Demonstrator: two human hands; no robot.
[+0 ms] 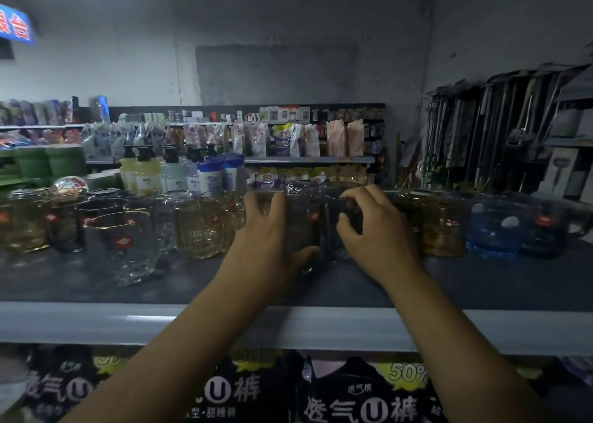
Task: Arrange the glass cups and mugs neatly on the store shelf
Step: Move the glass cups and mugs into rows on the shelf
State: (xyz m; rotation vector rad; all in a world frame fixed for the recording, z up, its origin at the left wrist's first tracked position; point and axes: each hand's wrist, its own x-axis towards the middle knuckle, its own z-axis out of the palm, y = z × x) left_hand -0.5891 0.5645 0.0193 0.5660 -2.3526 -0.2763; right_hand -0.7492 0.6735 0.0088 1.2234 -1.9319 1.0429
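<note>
While well behind shelf edge (pixel 128 321), left hand (pixel 263 239), right hand (pixel 378 236) round dark glasses (pixel 304 227)

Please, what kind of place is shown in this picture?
Most likely a small shop. Rows of glass mugs with red stickers stand on a display shelf, the shelves behind hold pump bottles and packaged goods, and packs printed "50%" sit below.

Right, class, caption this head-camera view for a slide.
Left hand and right hand grip dark glass cups on the shelf, between amber mugs.
</note>
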